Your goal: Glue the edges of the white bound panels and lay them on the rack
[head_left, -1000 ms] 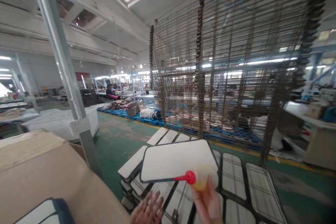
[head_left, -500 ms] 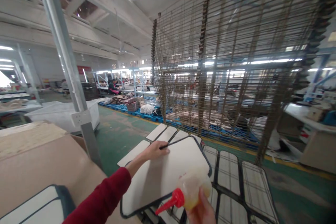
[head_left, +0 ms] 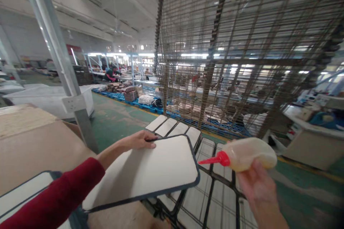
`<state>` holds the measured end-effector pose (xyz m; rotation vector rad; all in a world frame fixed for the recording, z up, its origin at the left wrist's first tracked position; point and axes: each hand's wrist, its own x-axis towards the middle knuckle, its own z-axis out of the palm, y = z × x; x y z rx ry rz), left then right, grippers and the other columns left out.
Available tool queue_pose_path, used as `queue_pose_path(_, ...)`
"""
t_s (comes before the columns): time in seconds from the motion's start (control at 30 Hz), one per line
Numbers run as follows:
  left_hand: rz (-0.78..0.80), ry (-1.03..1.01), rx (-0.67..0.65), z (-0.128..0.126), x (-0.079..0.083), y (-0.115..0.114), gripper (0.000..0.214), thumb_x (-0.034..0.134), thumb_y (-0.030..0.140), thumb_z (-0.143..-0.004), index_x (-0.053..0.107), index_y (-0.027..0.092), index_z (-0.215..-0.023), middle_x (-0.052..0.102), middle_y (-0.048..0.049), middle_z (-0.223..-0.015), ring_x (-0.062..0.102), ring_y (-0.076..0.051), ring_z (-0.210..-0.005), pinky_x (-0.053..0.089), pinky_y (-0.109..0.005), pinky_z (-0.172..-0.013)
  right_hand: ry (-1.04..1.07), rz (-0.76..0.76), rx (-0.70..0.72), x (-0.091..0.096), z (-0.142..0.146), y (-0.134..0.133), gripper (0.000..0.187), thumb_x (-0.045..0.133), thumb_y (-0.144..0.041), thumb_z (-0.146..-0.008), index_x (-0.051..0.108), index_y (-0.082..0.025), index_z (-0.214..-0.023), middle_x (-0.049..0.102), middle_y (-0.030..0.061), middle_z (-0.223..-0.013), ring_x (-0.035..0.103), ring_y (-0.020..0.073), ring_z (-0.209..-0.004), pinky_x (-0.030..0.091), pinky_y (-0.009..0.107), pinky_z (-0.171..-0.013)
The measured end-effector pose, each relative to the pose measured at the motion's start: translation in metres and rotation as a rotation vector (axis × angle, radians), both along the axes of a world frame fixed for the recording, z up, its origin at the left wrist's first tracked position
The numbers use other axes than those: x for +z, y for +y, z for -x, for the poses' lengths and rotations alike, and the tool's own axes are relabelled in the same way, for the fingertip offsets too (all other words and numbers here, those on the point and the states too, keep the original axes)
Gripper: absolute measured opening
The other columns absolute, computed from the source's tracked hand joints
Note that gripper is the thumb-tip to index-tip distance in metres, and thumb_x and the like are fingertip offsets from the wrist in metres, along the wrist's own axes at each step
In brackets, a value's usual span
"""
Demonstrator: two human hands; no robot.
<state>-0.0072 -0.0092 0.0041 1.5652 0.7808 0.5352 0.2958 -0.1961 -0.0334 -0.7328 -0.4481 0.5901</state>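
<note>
Since the frame half a second back: white panel (head_left: 161, 168) drawn left and nearer to me; squeeze bottle (head_left: 252, 152) swung right, its red nozzle (head_left: 215, 159) now off the panel's near edge.

Left grip (head_left: 138, 141): closed on the panel's far edge, thumb flat on the white face. Dark red sleeve (head_left: 67, 189) on that arm; a shadow falls across the panel beside it. Dark edging all round the panel.

Right grip (head_left: 258, 184): wrapped round the bottle from below, bottle lying on its side, nozzle pointing left, just beyond the panel's right edge. Yellowish contents low in the bottle.

Panel sits over the left side of a low rack (head_left: 214, 176), hiding its near left corner. Paler rows of smaller panels (head_left: 166, 127) show along the rack's far edge. Wire mesh (head_left: 185, 39) stands behind that edge. Cardboard box (head_left: 34, 146) to my left, another dark-edged panel (head_left: 25, 186) in front of it.
</note>
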Motion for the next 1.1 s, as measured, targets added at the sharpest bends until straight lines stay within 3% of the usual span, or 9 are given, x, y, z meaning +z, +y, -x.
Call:
queue_pose_path(0.07, 0.009, 0.082, -0.167, 0.005, 0.007, -0.004, 0.019, 0.08, 0.024, -0.06, 0.076, 0.015, -0.076, 0.072, -0.0047, -0.076, 0.062, -0.02, -0.065, 0.047, -0.024, -0.058, -0.144, -0.041, 0.043, 0.016, -0.004, 0.008, 0.073, 0.087, -0.048, -0.047, 0.064, -0.025, -0.112, 0.07, 0.0113, -0.104, 0.066, 0.0313, -0.094, 0.044, 0.056, -0.097)
queue_pose_path(0.13, 0.012, 0.113, -0.229, 0.009, 0.012, -0.007, 0.019, 0.078, 0.025, -0.063, 0.076, 0.015, -0.079, 0.073, -0.0055, -0.078, 0.063, -0.021, -0.066, 0.049, -0.026, -0.059, -0.22, -0.054, 0.076, 0.023, -0.005, 0.014, 0.07, 0.086, -0.045, -0.049, 0.064, -0.025, -0.113, 0.07, 0.0121, -0.103, 0.066, 0.0316, -0.095, 0.045, 0.057, -0.094)
queue_pose_path(0.4, 0.218, 0.075, -0.174, 0.017, 0.032, -0.018, 0.024, 0.079, 0.003, -0.055, 0.075, 0.014, -0.076, 0.072, -0.0053, -0.07, 0.068, -0.028, -0.075, 0.054, -0.03, -0.06, -0.296, -0.029, 0.193, 0.033, -0.002, 0.025, 0.069, 0.087, -0.038, -0.045, 0.064, -0.025, -0.109, 0.07, 0.0104, -0.101, 0.064, 0.0334, -0.101, 0.047, 0.056, -0.091)
queue_pose_path(0.6, 0.429, 0.016, -0.101, 0.023, 0.03, -0.016, 0.029, 0.076, -0.003, -0.058, 0.075, 0.016, -0.081, 0.074, -0.0049, -0.076, 0.069, -0.028, -0.081, 0.055, -0.029, -0.063, -0.326, -0.058, 0.228, 0.027, -0.003, 0.022, 0.066, 0.086, -0.038, -0.049, 0.064, -0.026, -0.11, 0.07, 0.008, -0.102, 0.063, 0.0322, -0.103, 0.044, 0.056, -0.096)
queue_pose_path(0.83, 0.125, 0.086, -0.443, 0.029, 0.021, -0.002, 0.03, 0.076, 0.029, -0.072, 0.074, 0.014, -0.098, 0.074, -0.0053, -0.089, 0.069, -0.022, -0.082, 0.054, -0.027, -0.076, -0.379, -0.028, 0.239, 0.022, -0.002, 0.014, 0.065, 0.085, -0.043, -0.051, 0.064, -0.029, -0.111, 0.072, 0.0069, -0.095, 0.065, 0.0319, -0.1, 0.044, 0.056, -0.098)
queue_pose_path(1.0, 0.077, 0.103, -0.442, 0.032, 0.02, -0.002, 0.037, 0.075, 0.038, -0.073, 0.073, 0.016, -0.103, 0.074, -0.0067, -0.096, 0.069, -0.023, -0.082, 0.054, -0.029, -0.077, -0.416, -0.051, 0.254, 0.018, -0.003, 0.01, 0.06, 0.081, -0.046, -0.058, 0.063, -0.029, -0.113, 0.071, 0.0076, -0.095, 0.066, 0.0319, -0.096, 0.045, 0.057, -0.096)
queue_pose_path(1.1, 0.083, 0.1, -0.403, 0.035, 0.02, -0.005, 0.037, 0.076, 0.037, -0.072, 0.074, 0.017, -0.103, 0.075, -0.0065, -0.095, 0.069, -0.025, -0.084, 0.055, -0.03, -0.077, -0.426, -0.057, 0.236, 0.021, 0.001, 0.008, 0.064, 0.082, -0.047, -0.054, 0.064, -0.028, -0.112, 0.071, 0.0092, -0.095, 0.067, 0.0336, -0.093, 0.047, 0.058, -0.093)
